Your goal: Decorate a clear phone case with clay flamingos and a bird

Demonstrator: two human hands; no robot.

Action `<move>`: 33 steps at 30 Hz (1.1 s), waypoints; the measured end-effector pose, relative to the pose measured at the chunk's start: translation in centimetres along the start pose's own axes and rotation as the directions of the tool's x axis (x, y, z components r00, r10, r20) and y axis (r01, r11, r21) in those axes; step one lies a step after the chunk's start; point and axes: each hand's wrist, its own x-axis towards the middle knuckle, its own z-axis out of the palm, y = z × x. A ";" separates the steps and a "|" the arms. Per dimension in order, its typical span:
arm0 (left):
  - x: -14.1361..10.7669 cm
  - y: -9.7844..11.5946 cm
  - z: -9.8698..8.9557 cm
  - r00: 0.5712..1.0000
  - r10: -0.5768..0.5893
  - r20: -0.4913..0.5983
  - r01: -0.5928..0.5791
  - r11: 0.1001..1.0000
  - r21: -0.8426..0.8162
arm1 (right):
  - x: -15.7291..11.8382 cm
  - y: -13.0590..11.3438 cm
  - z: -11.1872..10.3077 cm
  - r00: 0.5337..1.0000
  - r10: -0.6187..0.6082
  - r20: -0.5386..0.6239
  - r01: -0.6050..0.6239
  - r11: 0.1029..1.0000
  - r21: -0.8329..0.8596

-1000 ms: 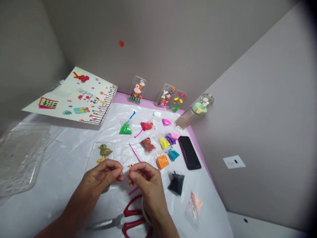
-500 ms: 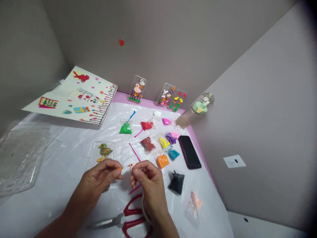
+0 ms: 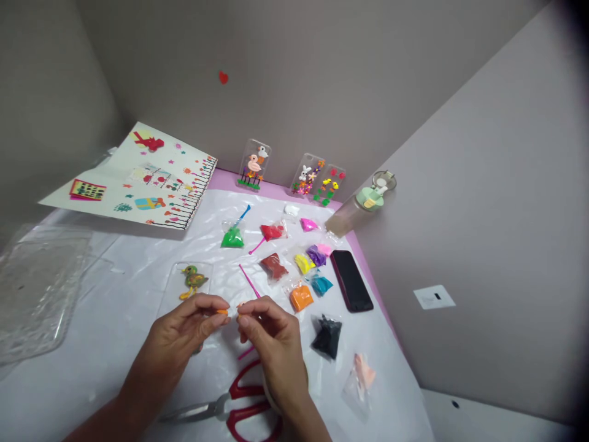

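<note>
Between the thumb and forefinger of my left hand (image 3: 184, 334) is a small piece of orange clay (image 3: 222, 312). Close beside it, my right hand (image 3: 271, 337) is pinched, its fingertips near the orange piece; whatever they hold is too small to make out. A small peach clay shape (image 3: 240, 305) is mostly hidden behind the right fingertips. Just beyond my left hand lies a clear phone case with a green and brown clay duck (image 3: 194, 279) on it. Red-handled scissors (image 3: 251, 390) rest below my hands, partly under my right wrist.
Bags of clay, including orange (image 3: 301, 298) and black (image 3: 327, 337), lie right of my hands. A phone (image 3: 352, 280) and a bottle (image 3: 354, 212) stand farther right. Decorated cases (image 3: 254, 166) lean at the back wall. A drawn-on sheet (image 3: 119, 184) is back left.
My right hand has moved slightly left, nearer my left hand, and now covers more of the peach shape. More of the orange piece shows at my left fingertips.
</note>
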 end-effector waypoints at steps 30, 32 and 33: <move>-0.7 1.1 0.3 0.961 0.273 -0.036 -0.262 0.947 0.186 | 0.2 -0.1 -0.5 0.986 0.103 0.132 -0.116 0.989 0.096; -0.6 1.1 0.2 0.986 0.149 -0.078 -0.139 0.983 0.122 | 0.4 -0.1 -0.7 0.982 0.112 0.153 -0.143 0.967 0.212; -0.6 1.0 0.1 0.992 0.103 -0.072 -0.096 0.991 0.098 | 0.4 -0.1 -0.7 0.982 0.109 0.151 -0.143 0.960 0.239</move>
